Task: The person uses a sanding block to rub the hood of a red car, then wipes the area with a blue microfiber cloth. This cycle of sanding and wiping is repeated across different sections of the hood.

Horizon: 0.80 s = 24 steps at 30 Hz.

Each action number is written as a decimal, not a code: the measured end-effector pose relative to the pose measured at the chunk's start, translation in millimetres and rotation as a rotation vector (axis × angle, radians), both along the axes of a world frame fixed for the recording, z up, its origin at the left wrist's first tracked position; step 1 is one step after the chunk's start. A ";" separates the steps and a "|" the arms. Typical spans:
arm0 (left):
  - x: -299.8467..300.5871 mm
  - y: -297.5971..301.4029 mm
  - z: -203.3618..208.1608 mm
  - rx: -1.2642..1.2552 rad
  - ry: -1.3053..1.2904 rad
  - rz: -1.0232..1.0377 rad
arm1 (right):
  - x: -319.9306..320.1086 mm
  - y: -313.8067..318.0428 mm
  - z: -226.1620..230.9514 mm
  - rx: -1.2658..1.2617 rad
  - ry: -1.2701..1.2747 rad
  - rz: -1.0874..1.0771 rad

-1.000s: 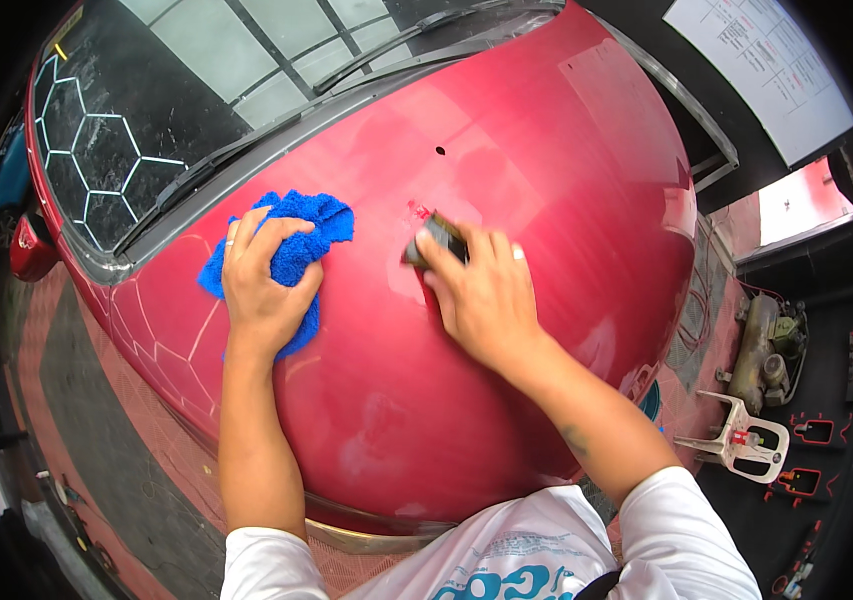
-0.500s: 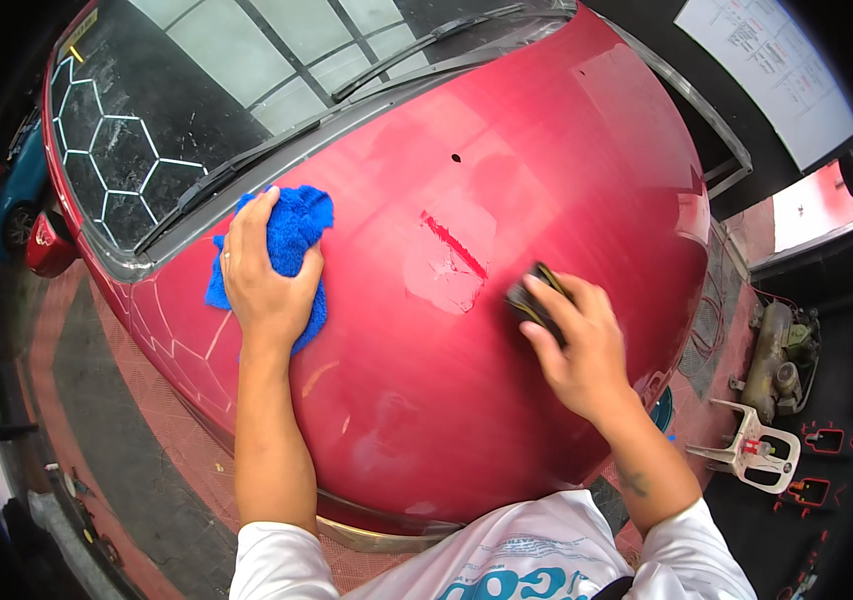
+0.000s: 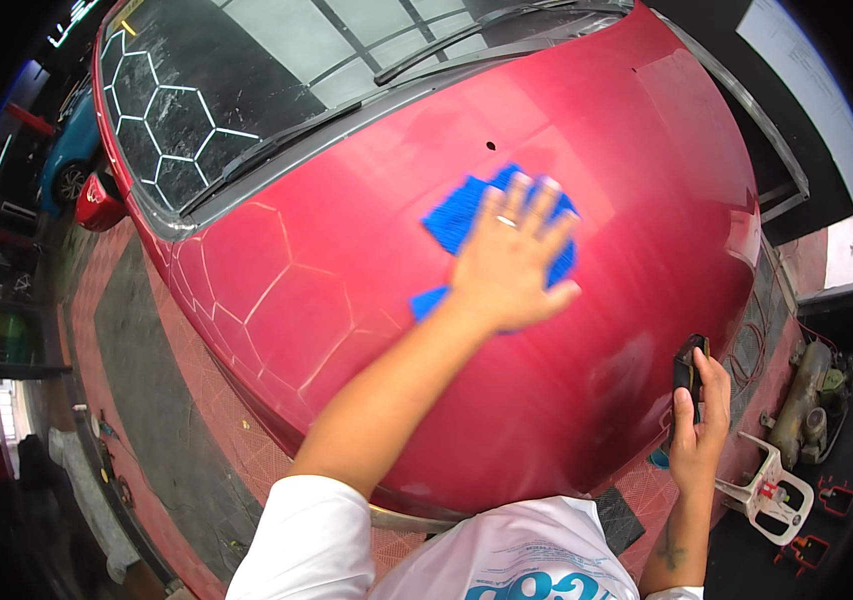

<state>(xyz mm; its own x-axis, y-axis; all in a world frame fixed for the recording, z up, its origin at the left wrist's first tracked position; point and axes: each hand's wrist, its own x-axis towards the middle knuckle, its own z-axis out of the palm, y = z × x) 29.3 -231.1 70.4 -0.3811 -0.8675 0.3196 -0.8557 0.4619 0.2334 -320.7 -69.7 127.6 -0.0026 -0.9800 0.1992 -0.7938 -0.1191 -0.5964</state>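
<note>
A blue microfiber cloth (image 3: 449, 215) lies on the red car hood (image 3: 586, 370) at mid-hood. My left hand (image 3: 504, 262) presses flat on the cloth with its fingers spread, and a ring shows on one finger. The cloth sticks out beyond the hand on several sides, and the hood under it is hidden. On the right, near the hood's front edge, my right hand (image 3: 703, 425) grips a black hand block (image 3: 685, 372) with yellow edging. The block is turned up on its side, and I cannot tell whether it touches the hood.
Wipers (image 3: 256, 165) and the windshield (image 3: 236, 60) border the hood's far left side. A red side mirror (image 3: 99, 203) juts out at left. To the right stand a whitish plastic chair (image 3: 781, 500) and a compressor (image 3: 804, 400). A small dark hole (image 3: 490, 146) shows in the hood.
My left hand has slid the cloth rightward over the area where a bright red streak and smeared patch showed. My right hand has drawn back rightward and nearer me with the block.
</note>
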 end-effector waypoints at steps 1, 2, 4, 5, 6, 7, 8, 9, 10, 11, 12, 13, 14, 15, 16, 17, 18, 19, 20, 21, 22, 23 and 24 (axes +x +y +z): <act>-18.9 8.9 -4.2 0.035 0.019 -0.068 | -4.2 2.9 2.0 -0.010 0.024 0.018; -33.9 18.6 -7.3 0.052 0.065 -0.124 | -9.1 5.6 3.2 -0.004 0.020 0.004; -51.7 41.9 -12.0 0.077 0.099 -0.214 | -21.2 13.8 6.3 0.015 0.003 -0.036; -55.6 55.9 -13.8 0.096 0.110 -0.264 | -27.3 17.5 6.4 0.017 -0.010 -0.055; -58.9 71.0 -15.5 0.128 0.121 -0.315 | -33.1 20.9 5.6 0.027 -0.003 -0.064; -58.9 88.5 -17.3 0.153 0.167 -0.361 | -38.6 23.3 4.2 0.036 0.004 -0.073; -54.9 105.8 -19.6 0.201 0.156 -0.404 | -43.3 25.4 2.4 0.041 0.004 -0.087; -48.2 123.4 -22.1 0.235 0.161 -0.444 | -46.4 27.4 -0.5 0.036 0.012 -0.088; -40.0 140.4 -24.3 0.255 0.177 -0.481 | -49.2 28.1 -3.3 0.044 0.011 -0.079; -29.0 156.0 -25.8 0.284 0.172 -0.487 | -51.3 29.1 -5.4 0.049 0.006 -0.075; -15.1 170.3 -25.8 0.298 0.177 -0.493 | -52.5 29.2 -7.8 0.058 -0.006 -0.074; -0.9 182.4 -24.1 0.340 0.160 -0.506 | -53.5 29.3 -9.3 0.058 -0.001 -0.075; 13.4 193.5 -19.3 0.372 0.248 -0.475 | -53.9 29.2 -10.6 0.061 -0.005 -0.074; 29.0 202.7 -10.8 0.427 0.308 -0.448 | -54.1 28.7 -11.3 0.061 -0.010 -0.073; 46.5 207.4 -0.7 0.482 0.356 -0.421 | -53.8 28.4 -11.5 0.059 -0.018 -0.076; 66.9 207.6 11.5 0.544 0.480 -0.347 | -53.2 27.7 -11.7 0.056 -0.027 -0.079; 85.0 203.3 23.8 0.607 0.594 -0.272 | -52.3 27.0 -11.6 0.059 -0.045 -0.092; 101.7 190.2 32.3 0.412 0.532 -0.169 | -50.7 26.0 -11.8 0.057 -0.043 -0.081; 113.9 172.0 38.0 0.218 0.467 -0.067 | -48.9 24.6 -12.1 0.060 -0.050 -0.081; 121.6 157.2 44.7 0.159 0.276 0.082 | -46.8 23.3 -12.6 0.065 -0.067 -0.083; 129.6 140.6 50.1 0.101 0.083 0.241 | -44.3 21.6 -13.3 0.065 -0.035 -0.067; 129.4 119.0 48.2 0.051 0.005 0.269 | -42.4 19.9 -14.1 0.062 -0.013 -0.055; 125.0 98.2 43.3 0.005 -0.073 0.308 | -40.3 18.0 -14.8 0.074 0.007 -0.046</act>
